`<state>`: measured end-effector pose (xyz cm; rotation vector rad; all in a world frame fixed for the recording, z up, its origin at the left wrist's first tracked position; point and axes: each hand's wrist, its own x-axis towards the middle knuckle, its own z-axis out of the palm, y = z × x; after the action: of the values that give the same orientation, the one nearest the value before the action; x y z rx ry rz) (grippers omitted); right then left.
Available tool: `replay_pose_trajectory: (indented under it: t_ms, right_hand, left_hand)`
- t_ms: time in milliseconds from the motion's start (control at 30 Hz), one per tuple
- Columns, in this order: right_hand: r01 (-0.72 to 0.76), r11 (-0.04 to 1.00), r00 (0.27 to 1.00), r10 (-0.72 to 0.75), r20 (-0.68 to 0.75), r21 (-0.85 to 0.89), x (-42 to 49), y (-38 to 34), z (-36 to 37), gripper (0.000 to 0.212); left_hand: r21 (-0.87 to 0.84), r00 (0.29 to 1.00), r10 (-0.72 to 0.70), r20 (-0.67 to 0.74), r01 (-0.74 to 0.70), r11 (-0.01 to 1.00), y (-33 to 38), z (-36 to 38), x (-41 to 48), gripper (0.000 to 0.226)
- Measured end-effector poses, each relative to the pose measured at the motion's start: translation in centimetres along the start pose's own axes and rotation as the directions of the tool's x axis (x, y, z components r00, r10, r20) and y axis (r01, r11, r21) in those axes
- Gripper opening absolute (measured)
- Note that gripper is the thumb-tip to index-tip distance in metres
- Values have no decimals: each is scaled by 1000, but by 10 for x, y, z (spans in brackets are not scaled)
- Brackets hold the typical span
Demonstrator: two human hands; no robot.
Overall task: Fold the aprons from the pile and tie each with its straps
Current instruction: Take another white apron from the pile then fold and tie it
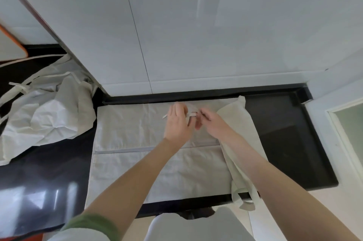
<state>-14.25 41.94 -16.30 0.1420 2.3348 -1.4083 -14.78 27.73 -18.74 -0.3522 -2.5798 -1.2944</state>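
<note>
We see the folded apron [149,162] lying flat on the black desk [290,142], with the pile [45,115] of loose aprons to its left. Both hands meet at its far edge. A pale strap [192,115] runs between them. The left hand [177,123] has its fingers [181,109] curled over the strap, and the right hand [211,123] pinches it with its fingertips [201,112]. The strap's free end pokes out just left of the left hand.
</note>
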Motion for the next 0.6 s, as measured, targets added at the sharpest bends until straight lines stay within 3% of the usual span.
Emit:
replay_pose_trajectory:
  t_ms: [67,133,200,267,333,467,567,600]
  right_hand:
    - [1,983,997,13,-76,185,-3,1,-8,23]
    - [-2,895,986,76,-149,445,-6,1,-17,23]
    - [3,775,980,122,-155,632,-8,6,-29,30]
    - [3,783,987,98,-128,622,-9,13,-40,26]
    - [-27,863,984,111,-137,505,-13,16,-49,19]
    - [-85,966,939,159,-304,243,-19,21,-67,21]
    - [-100,941,871,240,-429,323,-26,29,-79,8]
    - [-111,919,834,294,-467,379,-28,32,-82,13]
  left_hand:
    - [-11,996,-92,-7,92,996,18,7,0,23]
    - [2,963,-268,27,268,963,23,14,6,31]
    - [50,830,-498,251,503,863,21,20,17,41]
    - [235,646,-591,482,555,798,21,28,24,45]
    - [303,578,-611,541,544,783,22,36,25,32]
    - [330,609,-606,512,512,793,24,50,22,23]
    - [381,749,-578,325,456,805,30,51,20,23]
    - [363,799,-525,293,415,834,35,52,19,20]
